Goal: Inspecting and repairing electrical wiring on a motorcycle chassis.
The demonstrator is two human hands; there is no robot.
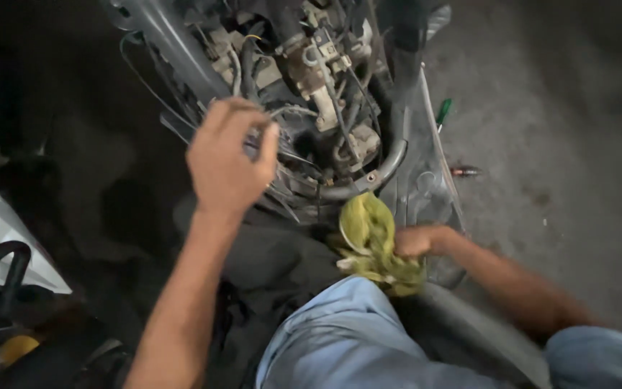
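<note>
**Hands at exposed scooter engine, rag gripped**

Right hand [417,240] clenched on a yellow-green rag [373,241], low beside the curved grey frame tube [376,173]. Left hand [230,157] raised over the wiring and cables [293,155], fingers curled; can't tell if it grips anything. Engine parts [318,65] above. Green-handled screwdriver [443,112] on the concrete floor [541,144], well apart.

Vehicle repair workshop, exposed scooter engine [311,79] (wiring bared), screwdriver [443,112] on stained concrete floor [556,144]
</note>
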